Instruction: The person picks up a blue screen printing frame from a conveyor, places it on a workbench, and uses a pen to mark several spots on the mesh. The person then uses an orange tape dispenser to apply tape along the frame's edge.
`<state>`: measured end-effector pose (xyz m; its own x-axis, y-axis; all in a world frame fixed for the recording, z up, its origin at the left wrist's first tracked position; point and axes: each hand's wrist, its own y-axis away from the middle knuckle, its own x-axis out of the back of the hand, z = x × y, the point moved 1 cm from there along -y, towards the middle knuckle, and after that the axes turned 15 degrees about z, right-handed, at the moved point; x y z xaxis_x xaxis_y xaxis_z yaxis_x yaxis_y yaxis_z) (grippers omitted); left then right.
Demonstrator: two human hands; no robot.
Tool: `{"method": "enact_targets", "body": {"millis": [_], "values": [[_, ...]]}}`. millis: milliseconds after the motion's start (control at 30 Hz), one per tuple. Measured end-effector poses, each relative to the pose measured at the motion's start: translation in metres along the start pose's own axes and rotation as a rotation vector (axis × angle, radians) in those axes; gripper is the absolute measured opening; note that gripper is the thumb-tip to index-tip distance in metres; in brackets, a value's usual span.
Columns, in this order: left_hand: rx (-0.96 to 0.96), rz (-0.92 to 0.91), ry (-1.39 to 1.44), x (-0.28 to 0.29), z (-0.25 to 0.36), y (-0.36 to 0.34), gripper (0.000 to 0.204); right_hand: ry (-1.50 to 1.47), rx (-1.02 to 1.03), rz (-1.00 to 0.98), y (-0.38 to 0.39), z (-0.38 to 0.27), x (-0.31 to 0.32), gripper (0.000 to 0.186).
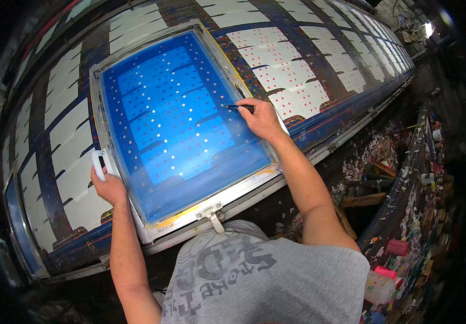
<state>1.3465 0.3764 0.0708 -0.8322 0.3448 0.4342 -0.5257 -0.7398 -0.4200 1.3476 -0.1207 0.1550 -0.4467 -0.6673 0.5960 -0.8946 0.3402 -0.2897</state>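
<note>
A blue mesh screen in a metal frame [157, 213] lies over a long printing table, with small pale and dark dots across it and white rectangular pieces showing through. At its left side my left hand [106, 186] is closed on a white plastic loop handle [98, 165]. My right hand [262, 120] grips a slim black pen-like tool [235, 107], its tip at the right part of the mesh. A metal clamp [210, 210] sits on the frame's near edge, just above my grey shirt.
Rows of white pieces [69, 140] line the table, some printed with red dots [287, 75]. A stained rail [335, 135] runs along the near edge. At the right is a ledge crowded with paint-crusted debris, red containers [397, 247] and wooden bits. A lamp [428, 29] shines behind.
</note>
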Motion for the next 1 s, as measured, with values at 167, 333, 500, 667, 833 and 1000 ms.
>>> {"method": "enact_targets", "body": {"millis": [167,333,500,667,833,1000], "values": [[-0.047,0.018,-0.046,0.0,-0.003,-0.001,0.056,0.03,-0.015,-0.053,-0.003,0.0,0.006,0.021],[-0.084,0.028,-0.07,-0.002,-0.007,-0.003,0.053,0.02,0.049,-0.048,-0.004,0.002,0.004,0.021],[-0.067,0.024,-0.036,0.0,-0.004,-0.001,0.052,0.027,0.083,-0.053,-0.001,0.003,0.005,0.02],[-0.096,0.041,-0.059,0.002,0.002,0.001,0.053,0.022,0.099,-0.061,0.007,-0.002,0.012,0.021],[-0.085,0.04,-0.046,0.001,0.0,0.0,0.055,0.061,0.134,-0.081,0.024,-0.006,0.026,0.02],[-0.104,0.033,-0.058,0.001,-0.003,-0.001,0.054,0.063,0.124,-0.097,0.052,-0.009,0.043,0.02]]}}
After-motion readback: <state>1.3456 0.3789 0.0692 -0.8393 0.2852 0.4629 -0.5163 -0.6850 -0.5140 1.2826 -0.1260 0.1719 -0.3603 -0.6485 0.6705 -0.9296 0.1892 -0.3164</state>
